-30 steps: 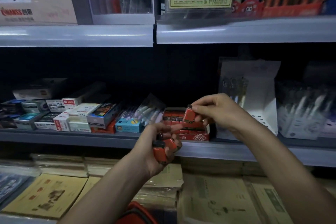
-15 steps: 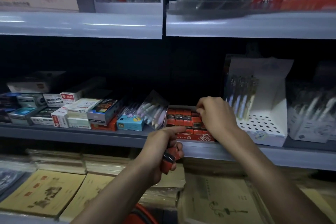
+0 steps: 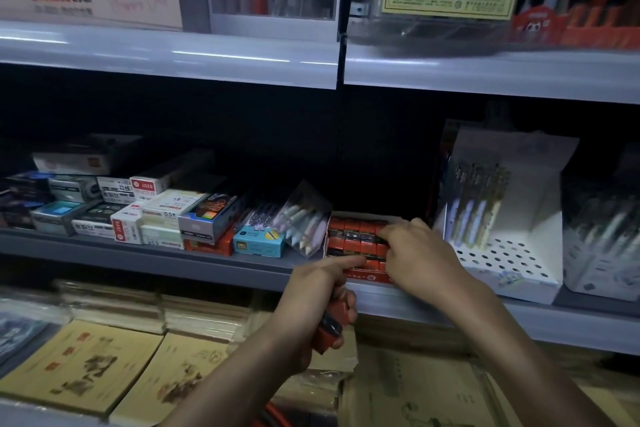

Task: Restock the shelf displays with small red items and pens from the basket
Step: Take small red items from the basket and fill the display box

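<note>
Small red items (image 3: 329, 329) are sitting clenched in the left hand (image 3: 311, 291), whose forefinger is pointing along the front of the red box (image 3: 367, 276). The right hand (image 3: 419, 253) is bending its fingers onto the rows of red items (image 3: 353, 236) packed in that box; whether it is pinching one I cannot tell. The box is standing at the shelf (image 3: 173, 260) front edge, between a blue carton (image 3: 258, 244) and a white pen display (image 3: 502, 263).
</note>
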`<action>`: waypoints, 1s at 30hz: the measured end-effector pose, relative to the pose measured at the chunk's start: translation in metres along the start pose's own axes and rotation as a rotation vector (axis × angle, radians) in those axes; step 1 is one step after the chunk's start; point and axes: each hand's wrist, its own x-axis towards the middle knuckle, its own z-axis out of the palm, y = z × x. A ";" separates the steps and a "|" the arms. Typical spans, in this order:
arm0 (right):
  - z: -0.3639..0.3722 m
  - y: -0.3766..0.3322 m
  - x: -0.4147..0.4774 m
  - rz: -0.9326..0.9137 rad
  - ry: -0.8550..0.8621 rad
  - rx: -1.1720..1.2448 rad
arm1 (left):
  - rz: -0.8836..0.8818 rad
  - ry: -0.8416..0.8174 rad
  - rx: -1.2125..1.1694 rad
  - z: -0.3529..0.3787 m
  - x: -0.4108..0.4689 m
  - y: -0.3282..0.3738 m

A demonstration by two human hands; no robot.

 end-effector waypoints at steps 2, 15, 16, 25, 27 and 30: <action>0.005 0.002 -0.001 0.001 0.028 0.038 | 0.040 0.030 0.090 0.001 -0.001 -0.002; 0.044 0.019 -0.056 -0.076 0.323 0.245 | 0.148 0.092 0.103 -0.002 -0.006 -0.009; 0.046 0.021 -0.057 -0.099 0.322 0.258 | 0.127 0.070 -0.005 -0.002 -0.008 -0.007; 0.056 0.031 -0.049 -0.223 0.358 0.300 | -0.065 0.047 -0.381 0.006 -0.017 0.015; 0.053 0.030 -0.050 -0.244 0.370 0.263 | -0.091 0.054 -0.437 0.011 -0.017 0.020; 0.035 0.019 -0.061 -0.248 0.496 0.350 | -0.127 0.034 -0.447 0.017 -0.018 0.025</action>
